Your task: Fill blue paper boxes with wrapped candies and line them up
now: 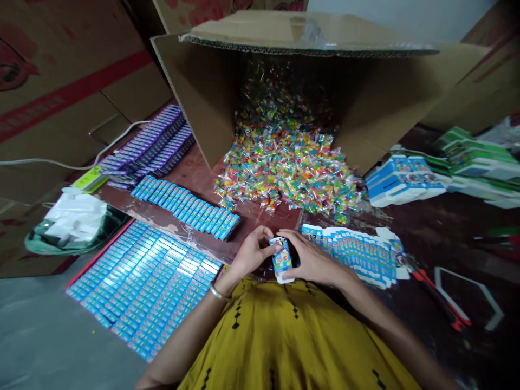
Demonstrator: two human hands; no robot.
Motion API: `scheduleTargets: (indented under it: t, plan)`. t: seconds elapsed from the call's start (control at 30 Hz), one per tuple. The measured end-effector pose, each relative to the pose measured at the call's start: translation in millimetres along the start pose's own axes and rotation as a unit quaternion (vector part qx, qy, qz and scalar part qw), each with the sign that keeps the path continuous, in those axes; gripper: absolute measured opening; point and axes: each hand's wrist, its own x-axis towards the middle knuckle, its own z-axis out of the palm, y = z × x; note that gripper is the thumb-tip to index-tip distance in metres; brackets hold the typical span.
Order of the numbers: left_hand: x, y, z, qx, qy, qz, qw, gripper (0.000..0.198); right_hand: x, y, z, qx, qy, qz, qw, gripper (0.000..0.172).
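Observation:
A small blue printed box point(281, 257) with a white flap at its lower end is held close to my body, between both hands. My left hand point(252, 251) grips its upper left part, thumb on the printed face. My right hand point(311, 259) holds its right side and lower end with bent fingers. Just right of my right hand lies a fanned row of flat blue cartons point(357, 252). Beyond my hands, wrapped colourful candies point(284, 168) spill out of a large cardboard box point(374, 108) lying open towards me.
Filled blue boxes stand in a row point(184, 206) and fill a red-edged tray point(142, 287) at the left. Purple boxes point(154, 143) and a green bag of white pieces point(75, 216) lie farther left. Red-handled pliers point(441, 298) and blue and green carton stacks point(406, 176) are at the right.

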Motion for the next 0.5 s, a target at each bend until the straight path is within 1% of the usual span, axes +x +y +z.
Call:
scheduleTargets:
  t: [0.03,0.07,0.1,0.17,0.2,0.23,0.3,0.37,0.47,0.5]
  plan:
    - [-2.6,-1.5,-3.0,-0.008,-0.007,-0.022,1.0,0.037,4.1,4.5,-2.2,0.018,-0.01,-0.001,1.0,0.1]
    - [-5.7,-2.9,-5.3,-0.025,-0.012,-0.044,0.999,0.04,10.3,9.2,-4.4,0.025,0.0,0.006,1.0,0.097]
    - [-9.2,-4.0,-7.0,-0.048,-0.013,-0.064,0.997,0.043,18.7,14.0,-6.3,0.015,0.025,0.016,0.999,0.087]
    - [-16.1,-5.5,-8.7,-0.089,-0.008,-0.098,0.991,0.05,40.4,22.1,-7.5,-0.056,0.096,0.028,0.993,0.05]
    - [-19.1,-5.9,-9.1,-0.102,-0.002,-0.112,0.989,0.052,52.5,25.0,-6.5,-0.101,0.116,0.02,0.988,0.036]
    - [-21.6,-6.2,-9.4,-0.11,0.005,-0.123,0.986,0.053,64.6,27.0,-4.3,-0.136,0.127,0.013,0.982,0.03]
    - [-24.9,-7.3,-10.5,-0.107,0.023,-0.133,0.985,0.049,86.3,28.6,2.5,-0.18,0.136,0.009,0.974,0.03]
    - [-26.7,-9.6,-12.8,-0.076,0.041,-0.121,0.989,0.042,101.9,28.9,9.8,-0.2,0.142,0.017,0.969,0.031]
    - [-28.3,-15.2,-18.0,-0.014,0.065,-0.087,0.994,0.034,111.1,30.5,12.9,-0.205,0.151,0.024,0.967,0.016]
    - [-28.7,-17.2,-19.9,-0.003,0.07,-0.08,0.994,0.032,110.5,31.5,10.7,-0.2,0.155,0.024,0.967,0.016]
